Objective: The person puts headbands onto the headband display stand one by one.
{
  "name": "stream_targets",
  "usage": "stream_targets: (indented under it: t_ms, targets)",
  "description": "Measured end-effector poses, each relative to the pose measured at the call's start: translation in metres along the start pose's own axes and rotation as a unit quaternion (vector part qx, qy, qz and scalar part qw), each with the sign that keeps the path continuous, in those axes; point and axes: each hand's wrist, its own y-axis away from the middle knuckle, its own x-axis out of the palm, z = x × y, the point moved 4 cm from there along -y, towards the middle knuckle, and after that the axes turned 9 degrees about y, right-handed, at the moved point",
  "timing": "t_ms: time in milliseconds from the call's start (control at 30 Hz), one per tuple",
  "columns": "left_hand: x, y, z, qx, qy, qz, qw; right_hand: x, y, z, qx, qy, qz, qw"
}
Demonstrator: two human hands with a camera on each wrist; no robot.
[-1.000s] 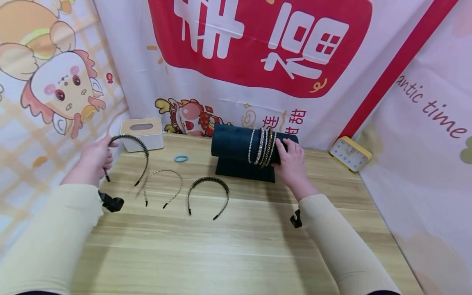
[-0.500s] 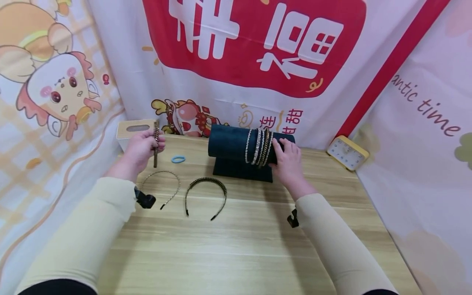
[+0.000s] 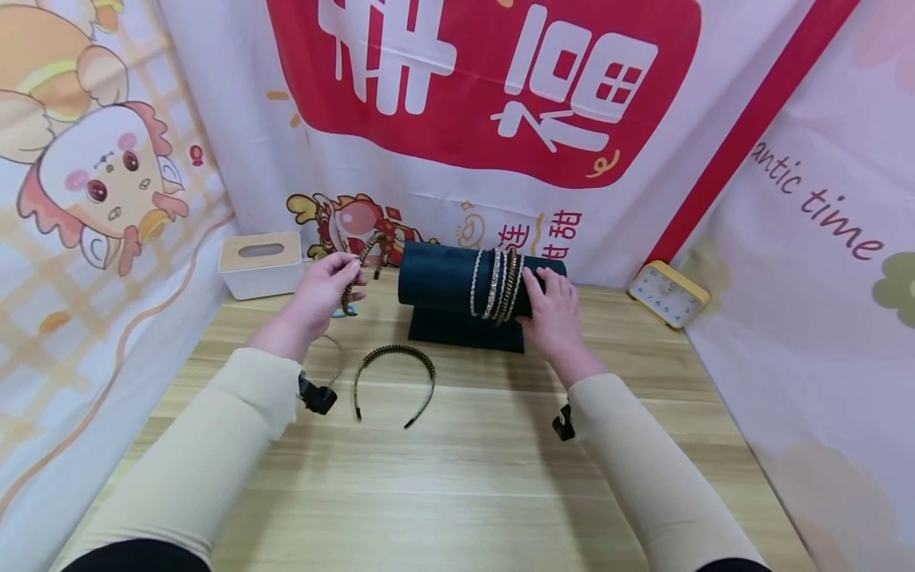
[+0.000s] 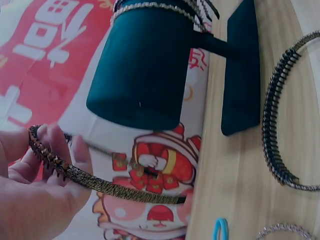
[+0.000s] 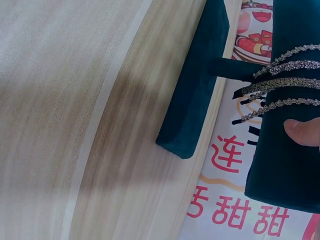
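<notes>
Between thumb and fingers, my left hand (image 3: 318, 294) pinches a dark gold coiled headband (image 4: 117, 191), raised to the left of a dark green velvet roll-shaped display stand (image 3: 436, 276). The headband's free ends point toward the stand in the left wrist view. Several beaded and metallic headbands (image 3: 507, 286) sit around the roll, right of its middle. My right hand (image 3: 557, 314) grips the roll near its right end, close to the rightmost headband; in the right wrist view only a thumb (image 5: 303, 132) and a sliver of finger show.
On the table lie a coiled headband (image 3: 395, 349) and a thin headband (image 3: 337, 357), partly hidden by my left arm. A blue ring (image 3: 346, 312) is partly behind my left hand. A tissue box (image 3: 260, 276) stands at back left, a yellow clock (image 3: 669, 294) at back right.
My left hand has carried the headband rightward from the tissue box toward the stand's left end, turning it on the way. The right hand stays on the roll.
</notes>
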Motion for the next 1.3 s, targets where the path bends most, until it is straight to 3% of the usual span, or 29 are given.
stream_targets:
  t_ms: [200,400,600,800,967,1133,1300]
  targets:
    - [0.016,-0.007,0.004,0.020,-0.051,-0.040,0.9977,0.000,0.000,0.000,-0.001,-0.001,-0.003,1.000]
    - [0.030,-0.014,0.014,0.042,-0.022,-0.085,0.9952,0.000,0.001,0.000,0.000,-0.002,0.001,1.000]
    - [0.046,-0.021,0.020,0.058,0.013,-0.087,0.9945,-0.002,0.001,0.001,0.004,0.000,0.007,1.000]
    - [0.062,-0.023,0.025,0.035,0.020,-0.085,0.9956,-0.003,0.000,0.003,-0.002,-0.004,0.001,1.000]
    - [0.073,-0.023,0.030,0.018,0.020,-0.128,0.9915,-0.001,0.000,0.002,-0.003,-0.003,-0.007,1.000]
    - [0.078,-0.021,0.033,0.057,-0.028,-0.179,0.9818,0.000,0.000,0.001,-0.004,-0.008,-0.014,1.000]
    - [0.081,-0.020,0.036,0.105,-0.131,-0.184,0.9685,0.000,0.001,0.000,-0.001,-0.009,-0.009,1.000]
